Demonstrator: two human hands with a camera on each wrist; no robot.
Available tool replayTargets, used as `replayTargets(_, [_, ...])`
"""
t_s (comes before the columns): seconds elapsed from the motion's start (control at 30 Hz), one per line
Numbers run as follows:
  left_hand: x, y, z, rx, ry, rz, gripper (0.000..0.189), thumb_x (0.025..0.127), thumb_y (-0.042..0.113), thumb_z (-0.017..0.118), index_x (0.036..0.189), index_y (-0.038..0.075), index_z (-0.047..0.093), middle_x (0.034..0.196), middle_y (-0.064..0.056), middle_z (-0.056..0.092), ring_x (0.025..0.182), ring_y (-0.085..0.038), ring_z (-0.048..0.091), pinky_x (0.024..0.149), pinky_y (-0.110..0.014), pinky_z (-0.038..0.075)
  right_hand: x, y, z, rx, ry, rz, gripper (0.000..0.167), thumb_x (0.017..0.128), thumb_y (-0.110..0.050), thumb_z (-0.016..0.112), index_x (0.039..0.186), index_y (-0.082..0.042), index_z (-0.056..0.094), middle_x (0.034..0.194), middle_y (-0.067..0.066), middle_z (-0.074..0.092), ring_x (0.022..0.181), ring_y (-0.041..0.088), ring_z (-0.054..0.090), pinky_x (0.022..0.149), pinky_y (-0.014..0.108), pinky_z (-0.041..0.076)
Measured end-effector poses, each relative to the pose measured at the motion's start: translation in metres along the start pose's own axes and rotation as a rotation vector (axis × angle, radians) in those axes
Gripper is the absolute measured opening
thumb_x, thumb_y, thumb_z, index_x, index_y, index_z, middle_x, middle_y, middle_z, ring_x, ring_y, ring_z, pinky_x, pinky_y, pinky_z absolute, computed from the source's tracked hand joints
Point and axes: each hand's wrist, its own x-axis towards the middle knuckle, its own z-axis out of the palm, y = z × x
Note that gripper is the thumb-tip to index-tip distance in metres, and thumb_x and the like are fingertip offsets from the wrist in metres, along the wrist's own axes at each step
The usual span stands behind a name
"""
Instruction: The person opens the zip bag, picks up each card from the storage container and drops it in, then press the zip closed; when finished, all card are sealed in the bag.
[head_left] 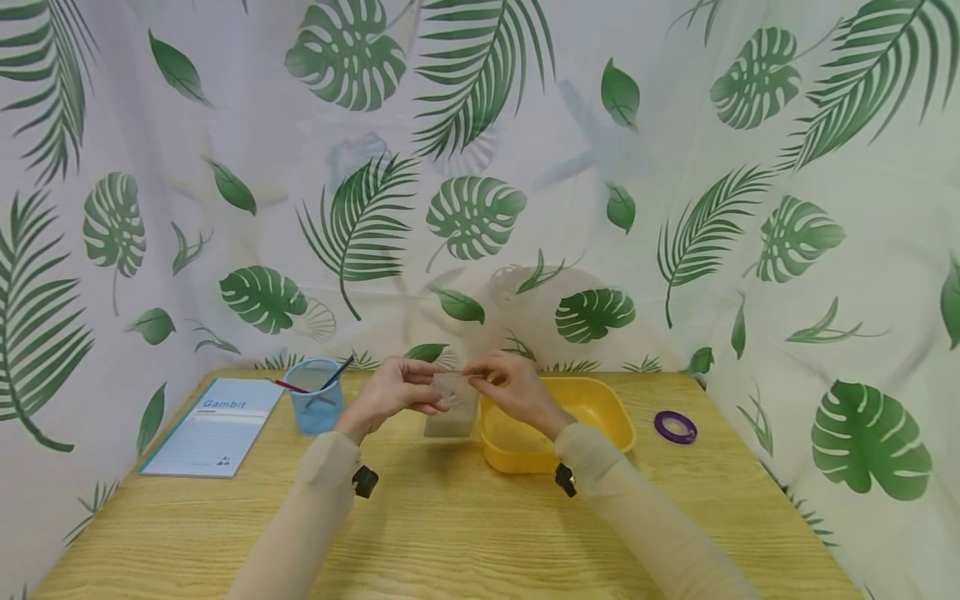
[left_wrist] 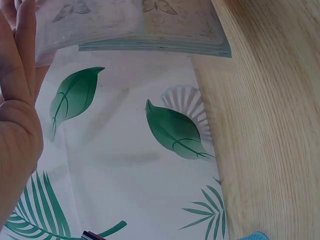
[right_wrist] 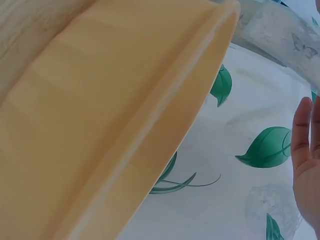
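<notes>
Both hands are raised over the back middle of the table. Between them is a thin, translucent bag-like sheet (left_wrist: 90,25) with a butterfly print. My left hand (head_left: 401,390) pinches its upper left edge between thumb and fingers, the other fingers reaching down its side. My right hand (head_left: 517,390) pinches the upper right edge. Behind the sheet sits a grey-brown stack of similar printed pieces (left_wrist: 190,30) with a butterfly on top. Whether the sheet is sealed or open cannot be seen. The right wrist view shows the sheet (right_wrist: 285,40) above the right fingers (right_wrist: 301,130).
A yellow plastic basin (head_left: 525,457) stands beneath the right forearm. Left of the hands are a blue mesh pen cup (head_left: 318,412) with pens and a notebook (head_left: 217,433). A purple roll of tape (head_left: 675,427) lies far right. Leaf-printed cloth walls border the wooden table (head_left: 450,533).
</notes>
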Motion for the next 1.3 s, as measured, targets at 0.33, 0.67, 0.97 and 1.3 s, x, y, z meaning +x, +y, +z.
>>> replayTargets(0.33, [0.005,-0.004,0.000,-0.010,0.019,-0.051,0.045,0.091,-0.002,0.066,0.133,-0.009,0.054,0.132,-0.029,0.058,0.081,-0.021,0.075,0.070,-0.028,0.062,-0.005,0.004,0.000,0.098,-0.067,0.087,0.020,0.095,-0.001,0.057,0.099,-0.006,0.076,0.105,0.008,0.068,0.096,0.024,0.063,0.077,0.030,0.060])
replayTargets(0.67, [0.001,-0.005,0.000,-0.004,0.021,-0.044,0.044,0.091,-0.003,0.065,0.133,-0.008,0.055,0.133,-0.030,0.057,0.081,-0.022,0.075,0.072,-0.032,0.063,-0.012,0.017,-0.009,0.363,-0.102,0.214,0.016,0.096,-0.001,0.059,0.103,0.011,0.068,0.102,0.031,0.066,0.091,0.045,0.065,0.075,0.047,0.062])
replayTargets(0.97, [0.002,-0.007,-0.001,0.003,0.012,-0.036,0.047,0.091,-0.001,0.066,0.135,-0.010,0.052,0.131,-0.028,0.059,0.081,-0.022,0.075,0.071,-0.030,0.063,-0.031,0.044,-0.031,0.215,-0.154,0.321,0.017,0.095,-0.011,0.064,0.105,0.002,0.071,0.105,0.020,0.070,0.091,0.026,0.066,0.073,0.029,0.060])
replayTargets(1.3, [0.002,-0.004,0.000,0.010,0.008,-0.027,0.046,0.091,-0.001,0.065,0.135,-0.009,0.053,0.131,-0.028,0.059,0.081,-0.021,0.075,0.071,-0.030,0.063,-0.055,0.078,-0.056,-0.025,-0.305,0.297,0.020,0.092,-0.003,0.065,0.111,0.000,0.070,0.109,0.015,0.072,0.101,0.030,0.066,0.092,0.050,0.054])
